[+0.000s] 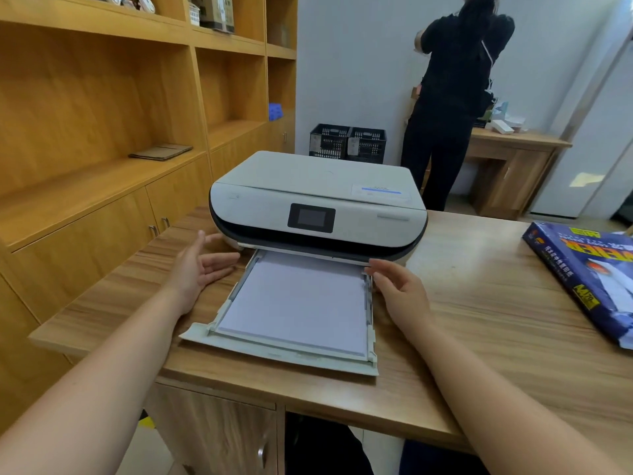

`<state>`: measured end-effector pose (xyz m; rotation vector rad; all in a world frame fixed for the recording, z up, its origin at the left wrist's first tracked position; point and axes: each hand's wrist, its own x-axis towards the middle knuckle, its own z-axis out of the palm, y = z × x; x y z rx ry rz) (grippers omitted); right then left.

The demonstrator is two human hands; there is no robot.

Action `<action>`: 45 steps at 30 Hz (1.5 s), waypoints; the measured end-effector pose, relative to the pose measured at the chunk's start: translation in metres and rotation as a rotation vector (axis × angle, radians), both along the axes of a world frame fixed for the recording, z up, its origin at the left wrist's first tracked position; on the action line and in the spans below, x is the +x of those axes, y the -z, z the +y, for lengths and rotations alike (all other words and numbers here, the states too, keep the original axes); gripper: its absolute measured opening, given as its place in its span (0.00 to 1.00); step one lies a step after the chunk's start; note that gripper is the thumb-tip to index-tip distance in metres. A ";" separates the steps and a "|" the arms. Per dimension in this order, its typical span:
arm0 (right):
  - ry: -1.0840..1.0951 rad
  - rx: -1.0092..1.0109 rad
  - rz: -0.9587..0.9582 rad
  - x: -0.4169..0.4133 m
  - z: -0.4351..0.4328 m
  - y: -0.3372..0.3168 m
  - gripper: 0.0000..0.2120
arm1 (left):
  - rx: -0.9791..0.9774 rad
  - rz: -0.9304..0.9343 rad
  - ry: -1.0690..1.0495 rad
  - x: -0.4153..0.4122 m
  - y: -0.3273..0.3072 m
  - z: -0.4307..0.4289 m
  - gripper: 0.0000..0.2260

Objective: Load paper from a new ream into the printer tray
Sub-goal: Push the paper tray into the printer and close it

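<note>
A white printer (318, 204) stands on the wooden desk (479, 303). Its paper tray (274, 354) is pulled out toward me and holds a flat stack of white paper (298, 299). My left hand (198, 269) hovers open just left of the tray, palm facing right, touching nothing. My right hand (397, 286) is at the tray's right rim near the printer, fingertips against the side guide. The blue ream wrapper (589, 279) lies torn open at the desk's right edge with white sheets showing inside.
Wooden shelving and cabinets (102, 166) line the left wall. A person in black (452, 97) stands at a small desk in the back. Two black crates (347, 144) sit on the floor behind the printer.
</note>
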<state>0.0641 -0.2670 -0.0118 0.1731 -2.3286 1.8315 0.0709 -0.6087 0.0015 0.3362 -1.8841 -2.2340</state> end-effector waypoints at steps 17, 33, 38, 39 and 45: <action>0.007 -0.214 -0.069 0.004 0.013 0.003 0.16 | -0.320 0.073 0.021 0.010 0.014 0.005 0.19; 0.010 -0.176 -0.054 0.010 0.012 -0.001 0.15 | -0.416 0.034 0.067 0.015 0.011 0.005 0.21; 0.016 -0.145 -0.078 0.008 0.012 0.001 0.14 | -0.405 0.039 0.066 0.017 0.009 0.007 0.20; 0.018 -0.116 -0.086 0.007 0.012 0.003 0.14 | -0.406 0.036 0.070 0.017 0.009 0.008 0.20; 0.006 -0.011 -0.092 0.006 0.011 0.007 0.14 | -0.399 0.042 0.095 0.018 0.008 0.007 0.20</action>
